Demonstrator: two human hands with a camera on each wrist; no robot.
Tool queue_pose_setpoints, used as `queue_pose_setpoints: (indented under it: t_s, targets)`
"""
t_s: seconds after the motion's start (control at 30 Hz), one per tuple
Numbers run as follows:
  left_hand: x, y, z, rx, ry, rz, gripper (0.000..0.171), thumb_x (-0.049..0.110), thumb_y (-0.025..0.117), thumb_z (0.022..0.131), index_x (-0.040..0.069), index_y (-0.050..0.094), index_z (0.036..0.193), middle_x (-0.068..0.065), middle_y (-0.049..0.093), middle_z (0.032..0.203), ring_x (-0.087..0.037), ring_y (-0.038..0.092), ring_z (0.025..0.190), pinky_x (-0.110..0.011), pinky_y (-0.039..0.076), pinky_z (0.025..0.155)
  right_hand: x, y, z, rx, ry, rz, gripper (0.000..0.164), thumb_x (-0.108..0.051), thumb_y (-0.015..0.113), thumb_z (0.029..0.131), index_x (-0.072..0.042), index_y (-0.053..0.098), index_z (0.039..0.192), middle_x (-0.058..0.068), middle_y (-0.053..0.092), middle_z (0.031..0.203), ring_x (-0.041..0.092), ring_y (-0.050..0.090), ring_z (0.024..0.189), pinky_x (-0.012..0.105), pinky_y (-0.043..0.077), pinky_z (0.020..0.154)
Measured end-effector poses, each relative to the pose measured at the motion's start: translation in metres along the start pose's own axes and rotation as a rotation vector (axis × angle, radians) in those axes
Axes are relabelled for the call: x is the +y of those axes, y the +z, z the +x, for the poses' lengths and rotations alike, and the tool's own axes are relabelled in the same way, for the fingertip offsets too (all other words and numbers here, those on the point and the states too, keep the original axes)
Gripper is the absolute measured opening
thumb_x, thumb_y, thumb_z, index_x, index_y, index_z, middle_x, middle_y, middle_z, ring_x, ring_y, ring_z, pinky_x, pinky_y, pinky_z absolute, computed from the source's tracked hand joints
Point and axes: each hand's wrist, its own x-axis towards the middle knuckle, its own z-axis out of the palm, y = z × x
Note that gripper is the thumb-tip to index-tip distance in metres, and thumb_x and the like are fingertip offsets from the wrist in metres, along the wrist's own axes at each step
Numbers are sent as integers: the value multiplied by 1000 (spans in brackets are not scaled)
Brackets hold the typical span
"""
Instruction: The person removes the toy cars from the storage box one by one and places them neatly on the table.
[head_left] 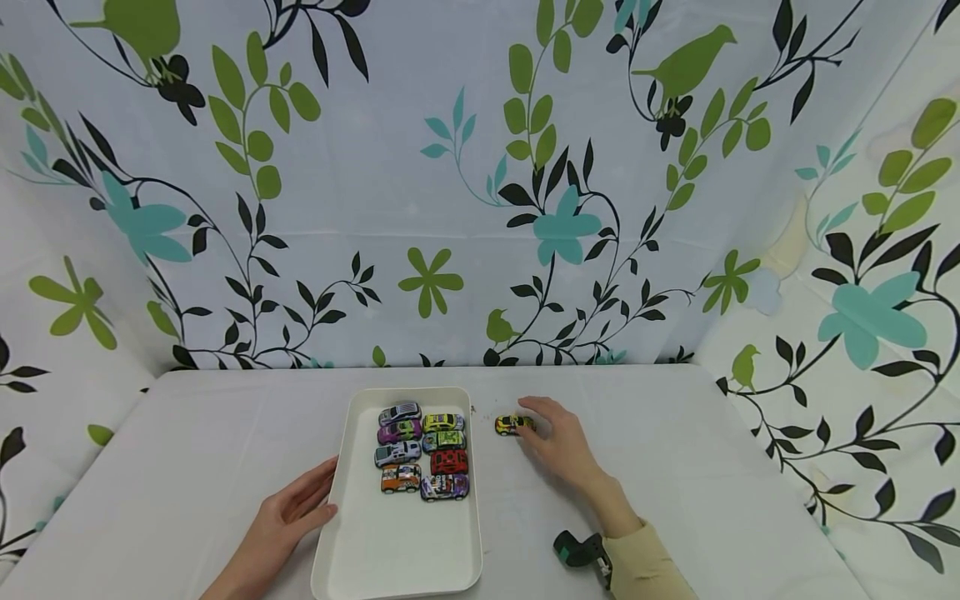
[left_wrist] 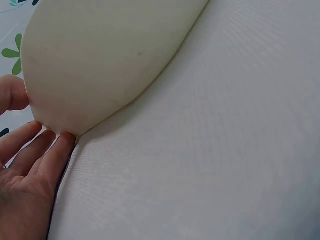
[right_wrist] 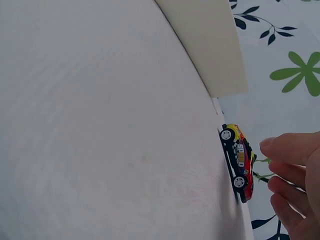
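A white rectangular tray [head_left: 397, 550] lies on the table, and several small toy cars [head_left: 448, 487] stand in two columns in its upper part. At the tray's left side my left hand [head_left: 288, 512] touches the outer wall with its fingertips and thumb, also seen in the left wrist view against the tray wall [left_wrist: 100, 65]. Right of the tray, a yellow, black and red toy car [right_wrist: 237, 162] stands on its wheels on the table. My right hand [head_left: 558, 442] is beside and over that car, fingers and thumb spread; the right wrist view shows a gap between them and the car.
A white-covered table [head_left: 675, 483] lies beneath everything. Behind it and at both sides hangs a cloth [head_left: 390, 167] printed with leaves, birds and flowers. A black device [head_left: 577, 550] sits at my right wrist, next to a beige sleeve [head_left: 645, 558].
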Motion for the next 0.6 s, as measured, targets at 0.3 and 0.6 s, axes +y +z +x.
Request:
queue_pose_setpoints:
  t_s: [0.3, 0.6]
  targets:
    - [1, 1, -2, 2, 5, 2, 70, 27, 68, 96, 10, 34, 155, -11, 34, 160, 13, 46, 122, -24, 48, 104, -22, -6, 5, -1, -36, -7, 41, -10, 79, 85, -5, 68, 124, 9, 66, 128, 29, 59, 124, 48, 49, 105]
    - [1, 1, -1, 8, 1, 1, 70, 27, 68, 95, 11, 34, 155, -11, 34, 161, 4, 45, 129, -25, 49, 104, -51, -7, 5, -30, -120, -23, 42, -10, 80, 84, -6, 68, 124, 8, 66, 127, 29, 60, 121, 46, 53, 100]
